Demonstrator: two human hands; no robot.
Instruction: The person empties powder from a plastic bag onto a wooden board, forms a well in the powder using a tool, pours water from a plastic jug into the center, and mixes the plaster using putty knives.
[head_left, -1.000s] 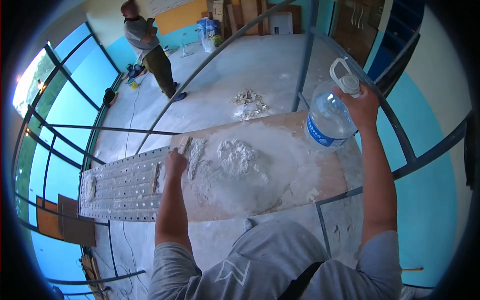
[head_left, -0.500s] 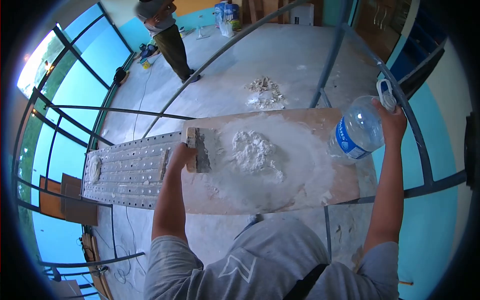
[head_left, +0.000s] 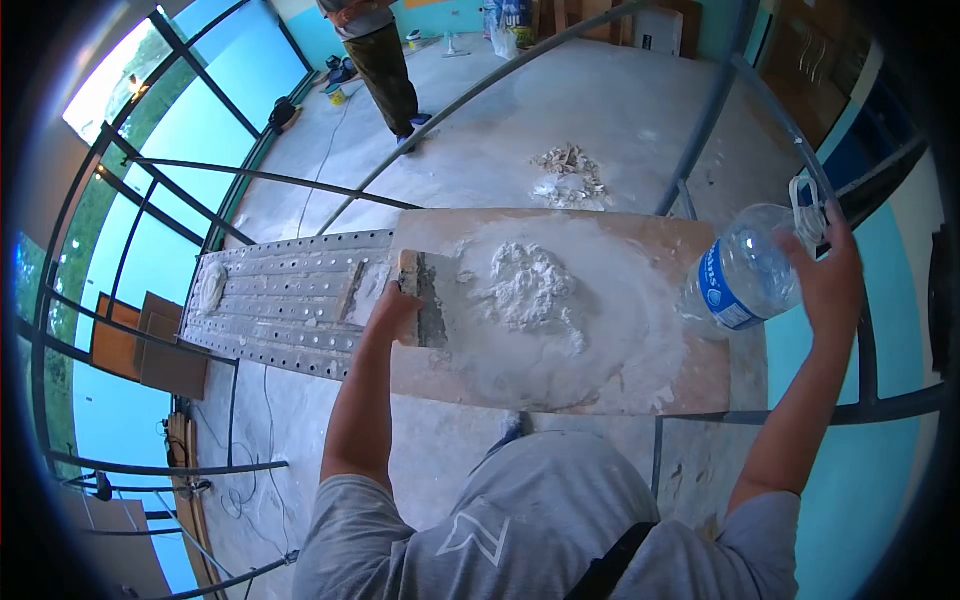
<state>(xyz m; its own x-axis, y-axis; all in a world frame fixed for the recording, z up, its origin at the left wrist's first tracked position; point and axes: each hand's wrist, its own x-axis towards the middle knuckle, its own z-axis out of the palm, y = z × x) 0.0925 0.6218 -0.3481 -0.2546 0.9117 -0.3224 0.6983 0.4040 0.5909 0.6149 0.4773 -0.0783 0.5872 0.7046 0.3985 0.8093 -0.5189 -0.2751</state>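
Observation:
My left hand is closed on a wide scraper with a wooden back and a plaster-smeared blade. The scraper rests at the left end of a dusty board, beside a mound of white powder. At the board's right end, a large clear water bottle with a blue label leans to one side. My right hand grips it around the neck, by the white looped handle; some fingers are hidden behind. Whether the bottle touches the board, I cannot tell.
A perforated metal plank extends left from the board. Scaffold bars cross behind it, with more at the right. Beyond, a person stands on the floor near a heap of debris. Cables lie below left.
The view has shifted, so the board and plank appear further right. My right thumb now sits apart from the fingers at the bottle's neck. The scraper remains at the board's left end.

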